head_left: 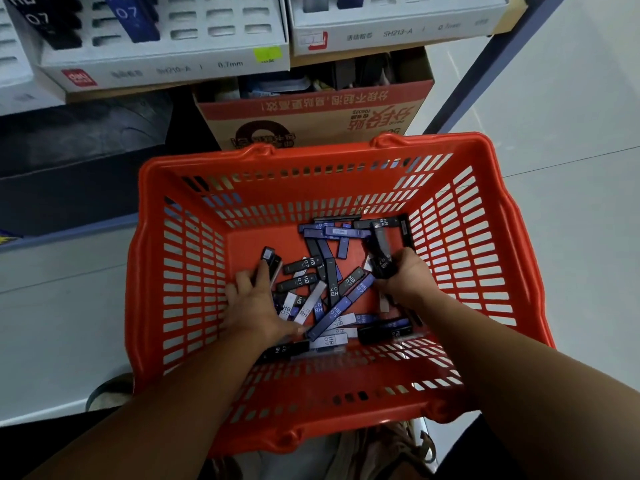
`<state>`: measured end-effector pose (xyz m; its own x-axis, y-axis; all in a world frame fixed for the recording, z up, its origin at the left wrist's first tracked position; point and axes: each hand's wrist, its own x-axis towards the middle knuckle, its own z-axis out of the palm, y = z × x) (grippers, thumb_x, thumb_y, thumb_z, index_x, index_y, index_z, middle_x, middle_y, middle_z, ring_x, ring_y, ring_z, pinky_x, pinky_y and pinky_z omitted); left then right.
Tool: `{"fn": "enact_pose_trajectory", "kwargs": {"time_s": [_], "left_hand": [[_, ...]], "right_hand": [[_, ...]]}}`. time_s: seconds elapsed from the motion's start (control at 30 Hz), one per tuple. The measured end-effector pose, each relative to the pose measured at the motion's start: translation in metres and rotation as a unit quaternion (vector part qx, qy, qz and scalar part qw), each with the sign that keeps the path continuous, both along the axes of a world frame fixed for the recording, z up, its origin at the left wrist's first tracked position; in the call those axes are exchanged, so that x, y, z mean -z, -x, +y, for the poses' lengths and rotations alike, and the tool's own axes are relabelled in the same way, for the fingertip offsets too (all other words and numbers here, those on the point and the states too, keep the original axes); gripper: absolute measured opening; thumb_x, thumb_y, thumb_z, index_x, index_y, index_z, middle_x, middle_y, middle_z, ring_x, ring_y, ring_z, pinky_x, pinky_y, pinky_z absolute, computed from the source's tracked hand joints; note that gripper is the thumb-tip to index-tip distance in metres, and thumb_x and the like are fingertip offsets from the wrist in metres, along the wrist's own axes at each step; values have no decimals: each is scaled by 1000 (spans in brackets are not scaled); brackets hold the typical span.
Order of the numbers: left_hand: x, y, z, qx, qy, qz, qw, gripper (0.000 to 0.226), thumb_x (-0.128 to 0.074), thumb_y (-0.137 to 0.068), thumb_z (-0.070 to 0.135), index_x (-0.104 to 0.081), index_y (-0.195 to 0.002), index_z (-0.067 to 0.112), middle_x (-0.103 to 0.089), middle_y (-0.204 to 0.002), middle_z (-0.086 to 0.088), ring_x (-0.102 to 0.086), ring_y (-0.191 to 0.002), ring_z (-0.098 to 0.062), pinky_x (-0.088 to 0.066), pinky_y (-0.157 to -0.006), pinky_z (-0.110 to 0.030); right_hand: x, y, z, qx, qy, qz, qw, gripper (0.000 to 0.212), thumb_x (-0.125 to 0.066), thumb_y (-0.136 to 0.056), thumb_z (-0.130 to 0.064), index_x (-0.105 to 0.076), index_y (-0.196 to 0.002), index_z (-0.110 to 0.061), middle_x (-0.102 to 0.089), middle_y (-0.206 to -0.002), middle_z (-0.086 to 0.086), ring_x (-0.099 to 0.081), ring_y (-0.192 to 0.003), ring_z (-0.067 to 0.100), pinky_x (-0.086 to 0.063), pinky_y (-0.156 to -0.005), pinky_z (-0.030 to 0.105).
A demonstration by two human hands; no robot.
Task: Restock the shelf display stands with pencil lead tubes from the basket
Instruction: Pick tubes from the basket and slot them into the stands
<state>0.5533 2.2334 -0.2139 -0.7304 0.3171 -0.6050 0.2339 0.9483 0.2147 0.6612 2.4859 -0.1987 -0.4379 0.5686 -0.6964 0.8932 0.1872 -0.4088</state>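
Reaching down into the red basket (329, 150), I have both hands at its floor among the pencil lead tubes. My left hand (252, 301) is near the basket's left wall, fingers curled round a few dark tubes (269, 260) whose ends stick out past my fingertips toward the basket's far wall. My right hand (405, 277) is nearer the right wall, closed around a bunch of black tubes (381, 259) that stand up out of my fist; one label reads HB 0.7.

The loose tubes (330, 299), black, blue and white, lie crisscrossed on the basket floor between my two hands, some touching my left wrist and some running under my right hand. A smaller heap sits against the basket's far wall, just beyond the bunch in my right hand, and a few more lie along the near wall below my forearms.

Beyond the basket's far rim stands an open cardboard box (311, 112) with red printing. Above it, on the shelf, are two white display stands: one (166, 65) over the basket's left side, marked 0.7mm, with dark tubes in some slots, and another (398, 34) over its right side.
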Motion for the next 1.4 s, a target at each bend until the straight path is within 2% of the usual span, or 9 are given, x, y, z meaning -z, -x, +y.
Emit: {"fn": "enact_pose_trajectory", "kwargs": {"time_s": [0.27, 0.43, 0.57, 0.63, 0.73, 0.9, 1.1, 1.27, 1.4], "left_hand": [[13, 13, 5, -146, -107, -60, 982, 105, -99, -63, 30, -35, -144, 16, -44, -137, -10, -53, -121, -30, -54, -95, -40], [17, 16, 9, -182, -115, -43, 976, 75, -87, -74, 30, -42, -131, 15, -53, -120, -7, -61, -102, -27, -58, -82, -40], [21, 18, 15, -177, -104, -27, 978, 59, -86, -77, 44, -51, -114, 14, -60, -106, -6, -64, -93, -29, -58, -73, -39], [23, 22, 17, -181, -109, -34, 977, 47, -82, -84, 35, -55, -113, 12, -65, -103, -8, -66, -89, -29, -54, -67, -34], [26, 27, 15, -184, -122, -51, 974, 30, -73, -90, 15, -56, -115, 10, -67, -100, -7, -67, -89, -28, -53, -66, -31], [22, 27, 14, -136, -121, -29, 983, 28, -59, -101, 15, -50, -126, 9, -62, -95, -8, -63, -79, -27, -42, -57, -27], [10, 27, 13, -129, -122, -29, 984, 21, -46, -108, 18, -53, -122, 4, -55, -78, -1, -56, -72, -23, -44, -64, -30], [-5, 25, 14, -145, -67, -33, 987, 27, -48, -106, 15, -50, -132, 6, -64, -99, -12, -57, -82, -26, -43, -64, -31], [-13, 24, 9, -177, -88, -17, 980, 23, -49, -106, 20, -52, -126, 10, -64, -97, -10, -57, -77, -25, -34, -52, -29]], "right_hand": [[10, 8, 2, 98, 84, 38, 991, 49, -81, -87, -15, -56, -129, -14, -68, -117, 6, -68, -106, 27, -60, -90, 45], [8, 10, 4, 98, 95, 69, 988, 36, -73, -94, -16, -60, -129, -17, -69, -114, -1, -67, -113, 26, -59, -81, 36], [8, 9, 2, 104, 91, 88, 986, 29, -70, -97, -16, -63, -124, -19, -65, -97, -10, -66, -99, 17, -53, -67, 24], [8, 10, 2, 123, 109, 94, 982, 20, -68, -98, -16, -64, -118, -20, -68, -100, -5, -67, -91, 14, -53, -63, 23], [7, 12, 5, 155, 149, 102, 971, 10, -65, -100, -16, -65, -107, -24, -73, -109, 7, -71, -98, 24, -57, -76, 33], [-1, 12, 6, 202, 280, 97, 934, 22, -59, -102, -13, -59, -125, -11, -75, -107, 14, -73, -96, 29, -59, -91, 46], [-10, 9, -5, 195, 342, 71, 916, 28, -55, -104, -13, -54, -130, -2, -64, -91, 15, -63, -73, 25, -59, -71, 42], [-16, 3, -17, 119, 255, -20, 959, 12, -53, -100, -9, -62, -105, -3, -60, -76, 6, -53, -67, 19, -46, -63, 33], [-4, 0, -15, 128, 176, -12, 976, 20, -66, -97, -15, -64, -114, -5, -69, -94, 10, -67, -85, 24, -59, -78, 39]]}}
